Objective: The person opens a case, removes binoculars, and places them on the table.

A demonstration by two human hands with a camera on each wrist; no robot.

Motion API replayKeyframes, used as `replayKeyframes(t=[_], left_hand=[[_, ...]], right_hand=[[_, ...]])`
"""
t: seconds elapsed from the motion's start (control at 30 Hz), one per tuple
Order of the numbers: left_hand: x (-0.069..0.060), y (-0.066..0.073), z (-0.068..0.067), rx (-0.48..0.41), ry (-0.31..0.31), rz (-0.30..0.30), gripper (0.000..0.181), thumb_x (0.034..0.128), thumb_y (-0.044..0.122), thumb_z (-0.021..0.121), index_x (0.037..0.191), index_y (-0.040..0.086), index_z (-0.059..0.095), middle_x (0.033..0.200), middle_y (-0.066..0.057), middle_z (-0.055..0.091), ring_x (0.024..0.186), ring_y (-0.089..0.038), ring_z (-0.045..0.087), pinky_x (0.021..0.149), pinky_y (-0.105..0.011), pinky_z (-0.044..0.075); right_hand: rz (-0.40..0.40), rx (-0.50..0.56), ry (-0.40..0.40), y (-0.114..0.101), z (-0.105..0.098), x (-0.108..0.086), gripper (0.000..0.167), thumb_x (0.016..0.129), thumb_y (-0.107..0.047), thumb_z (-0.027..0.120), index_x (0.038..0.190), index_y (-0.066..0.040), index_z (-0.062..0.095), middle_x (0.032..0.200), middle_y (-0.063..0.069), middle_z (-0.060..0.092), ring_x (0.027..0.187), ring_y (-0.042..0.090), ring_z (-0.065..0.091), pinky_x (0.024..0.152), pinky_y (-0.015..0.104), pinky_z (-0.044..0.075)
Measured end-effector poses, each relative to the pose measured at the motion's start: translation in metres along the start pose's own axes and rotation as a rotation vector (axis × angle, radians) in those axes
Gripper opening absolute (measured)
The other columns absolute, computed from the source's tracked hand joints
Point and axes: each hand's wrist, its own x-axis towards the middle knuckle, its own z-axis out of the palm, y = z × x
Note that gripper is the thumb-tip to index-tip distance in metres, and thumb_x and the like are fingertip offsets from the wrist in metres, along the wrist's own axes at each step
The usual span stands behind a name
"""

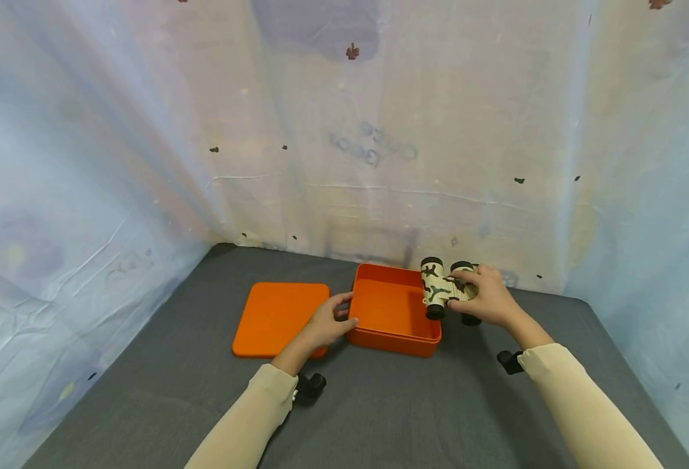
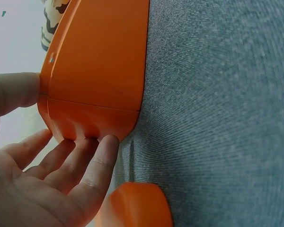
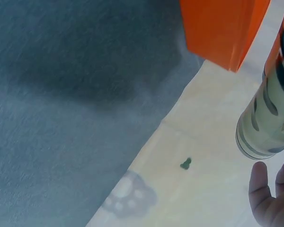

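A cream, black and brown camouflage pair of binoculars (image 1: pixel 436 288) is in my right hand (image 1: pixel 490 301), which grips it by the right barrel. In the head view it overlaps the right side of an orange box (image 1: pixel 388 342). The right wrist view shows one barrel of the binoculars (image 3: pixel 265 123) raised off the surface, with part of the right hand (image 3: pixel 277 198) beside it. My left hand (image 1: pixel 325 320) holds the box by its left end. In the left wrist view its thumb touches the rim and its fingertips rest against the box's outer wall (image 2: pixel 97 61).
A flat orange lid (image 1: pixel 280 316) lies on the grey cloth-covered table (image 1: pixel 403 417), left of the box and partly behind the left hand. A pale patterned curtain (image 1: pixel 438 130) hangs behind the table and along both sides. Black wrist cameras (image 1: pixel 310 387) sit under both cuffs.
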Motion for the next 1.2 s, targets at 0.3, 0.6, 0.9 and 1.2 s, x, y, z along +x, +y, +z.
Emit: replayKeyframes(t=[0.3, 0.6, 0.9, 1.2], left_hand=[[0.0, -0.001, -0.001, 0.005, 0.012, -0.006, 0.062, 0.0936, 0.016, 0.063, 0.149, 0.012, 0.036, 0.152, -0.01, 0.038, 0.135, -0.032, 0.045, 0.098, -0.042, 0.051], [0.0, -0.002, -0.001, 0.006, 0.012, -0.005, 0.062, 0.0937, 0.015, 0.063, 0.149, 0.011, 0.036, 0.152, -0.012, 0.037, 0.134, -0.033, 0.046, 0.097, -0.041, 0.051], [0.001, -0.001, 0.001, 0.016, 0.01, 0.006, 0.062, 0.0937, 0.015, 0.063, 0.149, 0.01, 0.036, 0.153, -0.011, 0.037, 0.133, -0.033, 0.047, 0.098, -0.042, 0.051], [0.001, 0.0, 0.001, 0.02, 0.006, 0.003, 0.062, 0.094, 0.015, 0.063, 0.149, 0.009, 0.036, 0.153, -0.012, 0.036, 0.134, -0.034, 0.046, 0.098, -0.043, 0.05]], right_hand=[[0.023, -0.016, -0.022, 0.011, -0.012, -0.012, 0.06, 0.08, -0.034, 0.076, 0.132, -0.007, 0.059, 0.085, 0.009, 0.034, 0.083, 0.027, 0.027, 0.064, 0.035, 0.023], [0.014, -0.069, -0.018, 0.026, -0.015, -0.022, 0.062, 0.08, -0.036, 0.076, 0.131, -0.005, 0.058, 0.083, 0.008, 0.032, 0.081, 0.026, 0.025, 0.064, 0.037, 0.019], [0.031, -0.101, -0.028, 0.039, -0.015, -0.033, 0.064, 0.079, -0.038, 0.077, 0.13, -0.005, 0.059, 0.082, 0.009, 0.035, 0.079, 0.024, 0.026, 0.064, 0.037, 0.018], [0.072, -0.093, -0.046, 0.05, -0.009, -0.04, 0.064, 0.08, -0.04, 0.076, 0.131, -0.006, 0.059, 0.083, 0.009, 0.037, 0.08, 0.026, 0.027, 0.062, 0.036, 0.02]])
